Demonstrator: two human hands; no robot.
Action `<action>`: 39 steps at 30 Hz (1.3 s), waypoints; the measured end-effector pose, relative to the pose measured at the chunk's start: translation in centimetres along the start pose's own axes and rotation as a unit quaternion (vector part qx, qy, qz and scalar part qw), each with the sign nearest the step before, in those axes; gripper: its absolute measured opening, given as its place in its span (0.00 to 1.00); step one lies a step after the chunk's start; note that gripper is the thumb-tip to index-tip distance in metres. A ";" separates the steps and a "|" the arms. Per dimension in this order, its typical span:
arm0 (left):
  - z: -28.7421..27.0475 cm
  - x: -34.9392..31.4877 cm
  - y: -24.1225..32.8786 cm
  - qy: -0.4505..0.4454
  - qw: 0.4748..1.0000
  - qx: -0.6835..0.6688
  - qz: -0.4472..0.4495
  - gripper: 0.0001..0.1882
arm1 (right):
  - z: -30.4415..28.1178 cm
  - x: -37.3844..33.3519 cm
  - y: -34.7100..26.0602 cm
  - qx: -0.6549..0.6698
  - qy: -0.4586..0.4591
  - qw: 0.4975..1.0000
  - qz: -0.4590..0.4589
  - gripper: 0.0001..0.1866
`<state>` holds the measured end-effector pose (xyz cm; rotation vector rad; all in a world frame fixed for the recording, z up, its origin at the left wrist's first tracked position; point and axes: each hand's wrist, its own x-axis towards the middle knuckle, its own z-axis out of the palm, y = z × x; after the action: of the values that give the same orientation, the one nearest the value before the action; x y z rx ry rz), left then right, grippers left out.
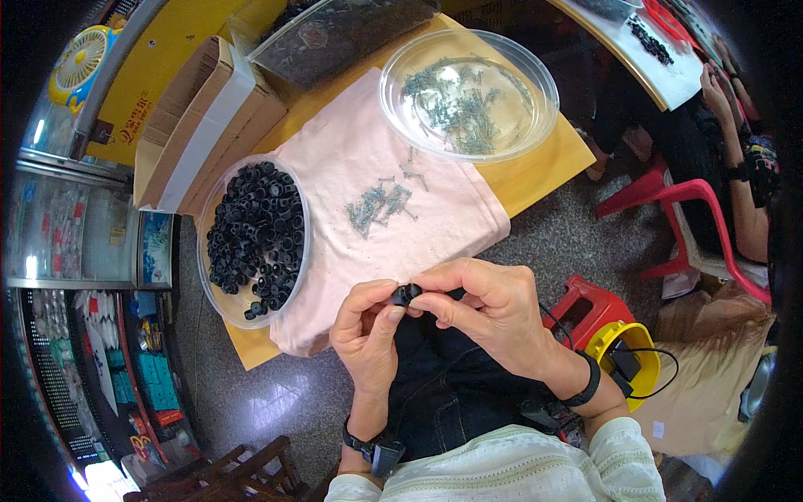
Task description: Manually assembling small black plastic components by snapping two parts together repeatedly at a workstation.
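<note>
A small black plastic piece (407,294) is held between the fingertips of both my hands, over my lap at the near edge of the table. My left hand (366,335) pinches it with thumb and forefinger; my right hand (489,314) pinches it from the other side. The fingers partly cover it, so its exact kind cannot be made out. A loose pile of small screws (381,207) lies ahead on a pink cloth (326,159). To the left, a clear round tub (307,226) holds many black plastic caps (255,222).
At the far right of the table stands a clear round tub (514,109) of screws. Cardboard boxes (205,125) flank the far left side. A red stool (590,305), a yellow bucket (640,368) and a pink chair (682,197) are on the right, where another person (736,167) sits.
</note>
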<state>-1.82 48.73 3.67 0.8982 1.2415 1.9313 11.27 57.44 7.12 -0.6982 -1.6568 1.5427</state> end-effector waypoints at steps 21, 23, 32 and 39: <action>-0.7 0.0 0.1 -0.033 0.995 0.088 0.027 0.11 | 0.2 -0.5 0.4 -0.221 -0.007 0.956 -0.194 0.16; -0.7 0.0 0.2 -0.032 0.995 0.093 0.026 0.11 | 0.1 -0.5 0.5 -0.225 -0.013 0.953 -0.204 0.17; -0.5 0.0 0.6 -0.035 0.993 0.113 0.013 0.10 | 0.2 -0.6 0.6 -0.249 -0.017 0.948 -0.198 0.15; -0.7 0.0 0.1 -0.035 0.998 0.036 -0.037 0.11 | 0.1 0.0 0.8 -0.199 -0.018 0.963 -0.181 0.12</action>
<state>-2.38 48.33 3.52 0.9356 1.2929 1.7911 11.11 57.52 6.31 -0.5294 -2.0179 0.9807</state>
